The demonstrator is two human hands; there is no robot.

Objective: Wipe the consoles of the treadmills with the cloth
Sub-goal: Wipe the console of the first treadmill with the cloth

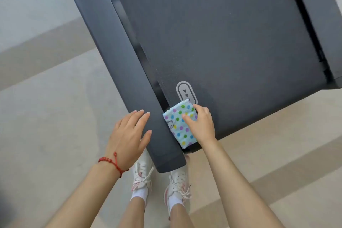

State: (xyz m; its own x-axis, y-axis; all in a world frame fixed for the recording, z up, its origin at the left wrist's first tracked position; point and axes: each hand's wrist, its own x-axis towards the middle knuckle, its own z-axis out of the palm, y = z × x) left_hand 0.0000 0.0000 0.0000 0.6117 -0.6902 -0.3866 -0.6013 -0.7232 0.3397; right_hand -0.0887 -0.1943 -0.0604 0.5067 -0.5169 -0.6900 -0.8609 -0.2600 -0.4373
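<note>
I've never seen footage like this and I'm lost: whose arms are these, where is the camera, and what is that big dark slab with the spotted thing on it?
The camera sits on a person's head, looking down, so you see their own arms, legs and white shoes. The dark slab is a treadmill's running belt, with a side rail along its left. The left hand, with a red bracelet at the wrist, rests open on that rail. The right hand presses a folded polka-dot cloth at the belt's near left corner, beside an arrow marking. No console shows here.

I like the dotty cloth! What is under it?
The folded polka-dot cloth lies on the dark treadmill belt, over the gap beside the grey side rail. It covers the lower end of a grey oval arrow mark. The right hand presses it.
</note>
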